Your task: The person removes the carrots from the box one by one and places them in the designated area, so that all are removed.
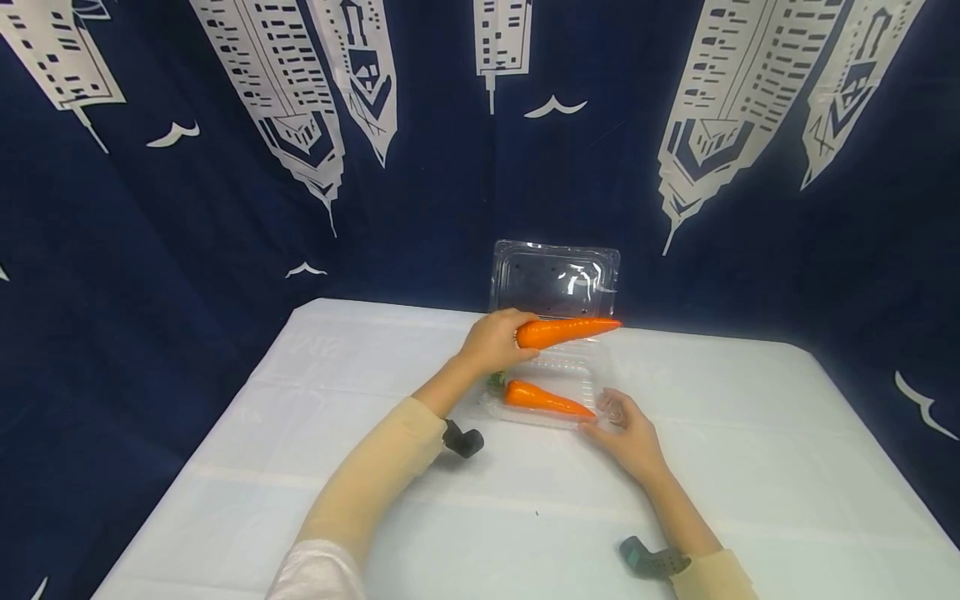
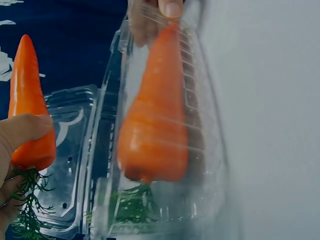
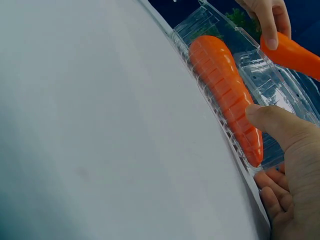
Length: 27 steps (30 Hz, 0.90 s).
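My left hand holds an orange carrot by its thick end, raised above a clear plastic clamshell container. The carrot's tip points right in the head view; its green leafy top hangs below the hand in the left wrist view. A second carrot lies along the near side of the container's base, tip to the right. My right hand grips the base's right end, with its thumb near that carrot's tip and the other fingers beyond the wall.
The container's lid stands raised at the back, against the dark blue curtain with white printed buildings. A white cloth covers the table. Dark wrist cameras sit on the left wrist and right wrist.
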### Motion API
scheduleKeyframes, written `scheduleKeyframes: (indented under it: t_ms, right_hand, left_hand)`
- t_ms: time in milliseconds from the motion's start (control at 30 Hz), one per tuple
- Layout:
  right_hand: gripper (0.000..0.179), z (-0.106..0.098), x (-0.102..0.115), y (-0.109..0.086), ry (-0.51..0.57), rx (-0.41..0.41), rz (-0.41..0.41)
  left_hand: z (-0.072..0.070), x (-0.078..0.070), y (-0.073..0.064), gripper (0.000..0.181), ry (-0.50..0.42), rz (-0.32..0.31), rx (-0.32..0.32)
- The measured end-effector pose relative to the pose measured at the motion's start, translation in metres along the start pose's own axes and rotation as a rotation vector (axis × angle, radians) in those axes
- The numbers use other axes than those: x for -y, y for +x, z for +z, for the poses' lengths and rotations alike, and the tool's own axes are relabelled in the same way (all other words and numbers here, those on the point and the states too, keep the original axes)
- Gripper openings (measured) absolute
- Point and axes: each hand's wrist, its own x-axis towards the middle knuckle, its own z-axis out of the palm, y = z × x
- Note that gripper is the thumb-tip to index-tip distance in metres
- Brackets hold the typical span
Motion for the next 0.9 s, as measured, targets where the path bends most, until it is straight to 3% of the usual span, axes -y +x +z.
scheduleKeyframes:
  t_ms: [333,500,900]
  right_hand:
    - [0.075,0.001,-0.003,0.001,0.008,-0.020,-0.041]
    - [0.075,0.001,-0.003,0.001,0.008,-0.025,-0.048]
    - [0.076,0.000,-0.001,0.001,0.008,-0.020,-0.045]
  left_hand:
    - [-0.014,0.003,-0.009,0.051,-0.089,0.008,-0.171]
    - [-0.018,0.005,-0.017,0.049,-0.113,0.006,-0.227]
    - [-0.013,0.013,-0.043,0.047,-0.201,-0.100,-0.319]
